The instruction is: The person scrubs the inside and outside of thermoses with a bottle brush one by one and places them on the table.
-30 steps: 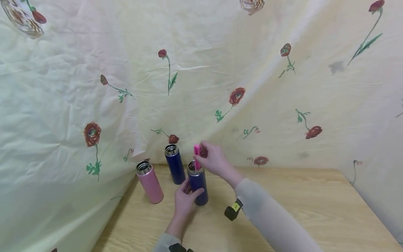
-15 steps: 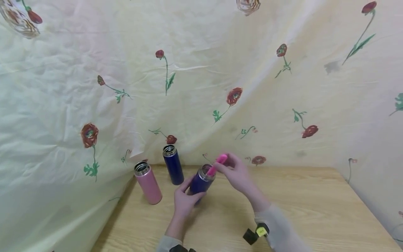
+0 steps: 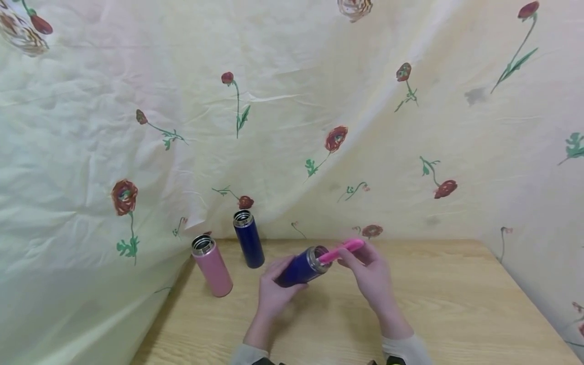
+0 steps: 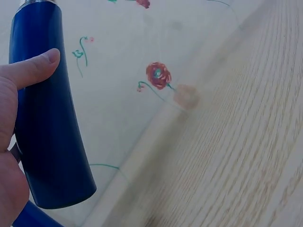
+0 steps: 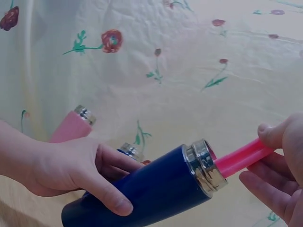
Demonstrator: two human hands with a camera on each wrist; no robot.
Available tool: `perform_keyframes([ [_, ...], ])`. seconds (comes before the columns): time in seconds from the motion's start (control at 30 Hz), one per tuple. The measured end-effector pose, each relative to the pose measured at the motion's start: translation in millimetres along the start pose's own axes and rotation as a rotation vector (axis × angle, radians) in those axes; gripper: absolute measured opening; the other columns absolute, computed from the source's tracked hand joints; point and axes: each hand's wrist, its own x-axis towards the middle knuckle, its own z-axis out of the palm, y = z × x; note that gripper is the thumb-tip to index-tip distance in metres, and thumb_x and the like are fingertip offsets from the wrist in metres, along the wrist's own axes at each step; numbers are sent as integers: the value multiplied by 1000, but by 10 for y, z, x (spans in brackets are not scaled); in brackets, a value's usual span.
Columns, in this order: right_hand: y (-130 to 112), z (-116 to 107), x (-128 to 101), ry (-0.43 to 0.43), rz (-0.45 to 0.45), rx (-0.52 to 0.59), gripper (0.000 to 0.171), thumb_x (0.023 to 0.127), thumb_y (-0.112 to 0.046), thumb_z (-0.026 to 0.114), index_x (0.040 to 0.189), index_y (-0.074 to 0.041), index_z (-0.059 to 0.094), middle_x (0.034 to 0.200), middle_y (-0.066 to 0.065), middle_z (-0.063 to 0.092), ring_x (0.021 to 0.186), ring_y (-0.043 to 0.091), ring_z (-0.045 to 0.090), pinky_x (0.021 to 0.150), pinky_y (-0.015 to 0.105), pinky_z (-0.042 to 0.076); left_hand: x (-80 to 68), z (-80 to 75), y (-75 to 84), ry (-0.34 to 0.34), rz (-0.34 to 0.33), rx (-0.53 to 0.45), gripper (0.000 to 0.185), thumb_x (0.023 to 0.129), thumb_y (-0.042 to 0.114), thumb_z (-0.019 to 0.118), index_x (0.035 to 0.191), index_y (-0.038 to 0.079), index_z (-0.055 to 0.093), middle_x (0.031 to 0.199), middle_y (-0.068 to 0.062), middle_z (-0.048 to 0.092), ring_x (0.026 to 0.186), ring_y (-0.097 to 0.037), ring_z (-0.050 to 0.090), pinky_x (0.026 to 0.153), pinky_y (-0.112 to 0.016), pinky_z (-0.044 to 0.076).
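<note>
A dark blue, lidless insulated bottle [image 3: 297, 269] is tilted over the table, its steel mouth toward the right. My left hand [image 3: 275, 293] grips its body from the left, the thumb [image 4: 45, 66] lying across the side in the left wrist view. Out of the mouth sticks a bright pink handle [image 5: 241, 158], its inner end hidden inside the bottle. My right hand [image 3: 373, 278] pinches the outer end between thumb and fingers. A second blue bottle [image 3: 249, 242] and a pink bottle [image 3: 213, 269], both open at the top, stand upright to the left.
The wooden table [image 3: 456, 299] stretches to the right and toward the front. A flower-printed cloth [image 3: 283, 111] hangs behind it and along its left side.
The blue bottle has gone from upright to strongly tilted, mouth swinging right. My right hand has moved right and down with the pink handle, which has tipped from vertical to slanted.
</note>
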Motion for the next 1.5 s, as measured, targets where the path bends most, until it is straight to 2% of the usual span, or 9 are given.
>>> perform_keyframes([
  [0.13,7,-47,-89,21,-31,-13,20,96,2,77,114,7,70,107,16,77,96,16,75,84,36,65,-43,27,-16,-28,5,3,73,63,12,104,131,13,78,128,3,76,123,-23,66,115,-41,46],
  [0.27,45,-55,-152,34,-73,-80,16,92,3,81,107,4,73,104,15,78,94,14,75,84,31,65,-87,59,-35,-48,-14,-2,72,64,13,104,131,14,78,128,5,76,124,-23,65,115,-43,46],
  [0.5,59,-87,-182,82,-94,-97,16,89,4,83,103,0,76,102,10,80,92,15,75,82,26,62,-106,101,-9,-77,-13,4,74,66,12,103,134,8,75,132,5,74,128,-23,64,117,-45,45],
  [0.8,27,-104,-202,30,-61,-67,13,94,3,78,107,2,75,108,15,78,96,19,75,87,31,64,-150,111,-43,-82,4,25,74,65,12,103,134,12,76,132,2,75,127,-26,64,116,-48,46],
  [1.0,27,-149,-216,61,-7,-90,20,96,1,77,115,4,72,109,16,78,97,16,76,88,30,63,-175,124,-36,-116,-3,54,75,65,13,102,135,15,76,134,3,73,129,-25,64,116,-50,46],
  [1.13,-20,-198,-202,72,-20,-84,17,97,-2,77,113,3,72,110,18,77,99,18,76,90,31,63,-156,134,-24,-117,-18,53,75,65,11,102,136,12,75,135,3,73,129,-25,63,117,-50,45],
  [1.23,-85,-247,-187,105,-48,-68,16,97,2,76,111,6,71,108,18,78,96,19,76,90,30,63,-136,130,-13,-107,-30,48,75,65,9,101,136,12,75,134,1,73,129,-27,64,117,-50,45],
  [1.33,-166,-306,-179,178,-44,-67,17,95,3,78,109,7,71,102,10,80,91,17,77,87,26,62,-117,117,-4,-89,-35,51,75,66,6,101,136,13,75,134,0,73,130,-28,64,118,-49,45],
  [1.5,-288,-392,-158,286,-19,-51,19,91,1,83,107,6,75,92,2,80,80,16,77,82,23,63,-79,94,-17,-59,-3,95,74,66,5,100,136,14,76,134,-2,74,129,-29,65,116,-50,47],
])
